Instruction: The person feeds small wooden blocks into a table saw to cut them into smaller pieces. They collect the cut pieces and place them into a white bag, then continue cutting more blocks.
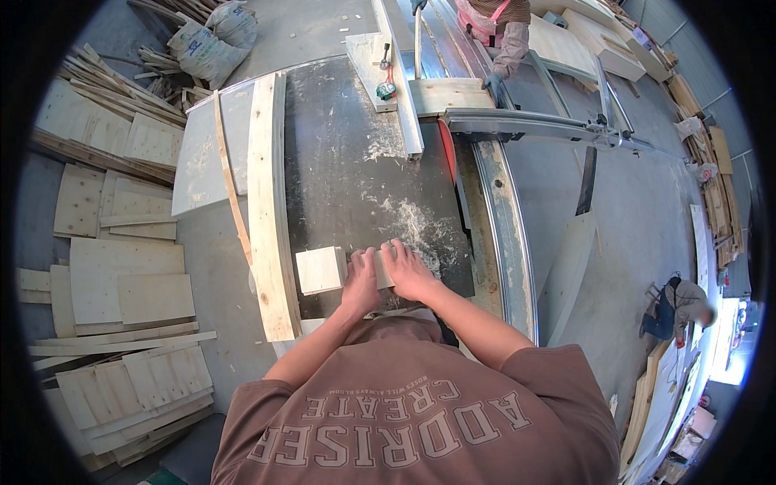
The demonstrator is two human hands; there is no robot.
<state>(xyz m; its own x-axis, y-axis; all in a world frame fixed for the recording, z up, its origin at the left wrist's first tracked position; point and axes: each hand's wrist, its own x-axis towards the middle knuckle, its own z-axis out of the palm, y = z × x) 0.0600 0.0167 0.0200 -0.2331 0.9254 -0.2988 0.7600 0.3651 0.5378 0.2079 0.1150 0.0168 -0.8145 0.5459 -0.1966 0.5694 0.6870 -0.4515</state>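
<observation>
Close to my body, both hands are on pale cut wood at the near end of a dark saw table. My left hand is closed, its fingers curled over the far edge of a wooden piece. Beside it, my right hand grips the same piece at its right part, fingers bent over the top. A square-ended wooden block sits just left of my left hand; whether it joins the held piece is hidden by my fingers.
Long boards lie along the table's left edge. Sawdust covers the middle, near a red blade guard. A metal fence runs away from me. Across the table, a gloved co-worker's hand touches a board. Stacked panels fill the left floor.
</observation>
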